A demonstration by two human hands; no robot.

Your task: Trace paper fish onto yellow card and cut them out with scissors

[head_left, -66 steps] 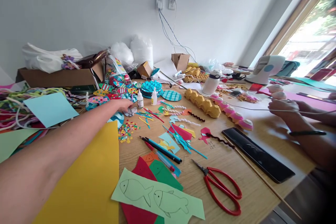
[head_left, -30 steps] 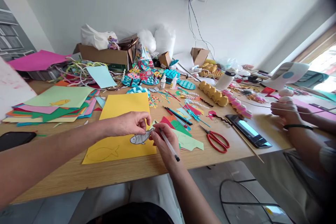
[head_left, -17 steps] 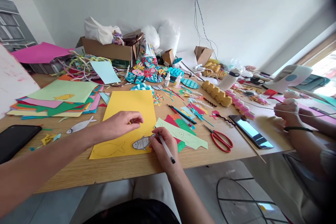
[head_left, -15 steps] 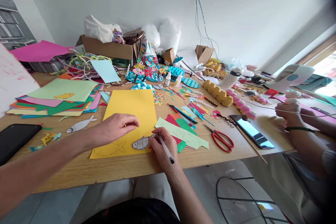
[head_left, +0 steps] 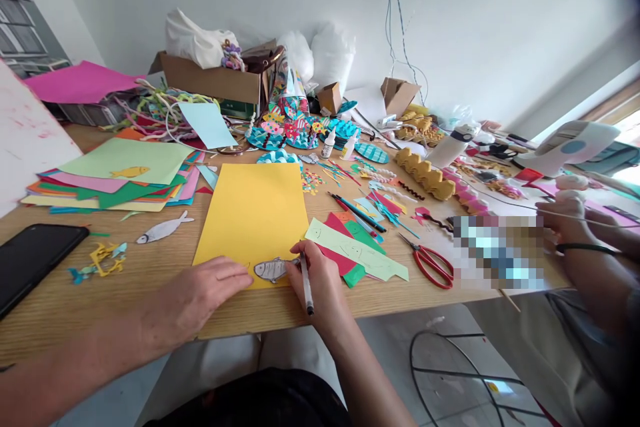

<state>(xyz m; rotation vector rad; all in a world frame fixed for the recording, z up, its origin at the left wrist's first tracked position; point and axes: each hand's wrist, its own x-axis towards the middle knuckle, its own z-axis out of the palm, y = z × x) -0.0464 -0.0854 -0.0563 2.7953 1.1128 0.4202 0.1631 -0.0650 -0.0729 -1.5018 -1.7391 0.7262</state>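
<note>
A sheet of yellow paper (head_left: 253, 213) lies on the table before me. On its lower part rests a grey paper fish cutout (head_left: 269, 271) with dark drawn lines. My left hand (head_left: 203, 287) lies flat across the sheet's lower left corner, fingertips close to the fish's head, covering most of a pencilled outline there. In my right hand (head_left: 323, 280) is a clear pen (head_left: 306, 287), its dark end pointing down toward me. The thumb and fingertips of that hand reach the fish's tail; whether they pinch it is hard to tell.
A white fish cutout (head_left: 165, 228), yellow scraps and a black phone (head_left: 40, 260) lie left, below stacked coloured paper (head_left: 125, 157). Right are pale green strips (head_left: 357, 250), red-handled scissors (head_left: 434, 267) and another person's hands (head_left: 567, 217). Glue bottles (head_left: 329, 145) stand farther back.
My left hand has come down from above the yellow paper onto its lower left corner, over the drawn outline. My right hand still holds the pen by the fish's tail. The view has shifted slightly.
</note>
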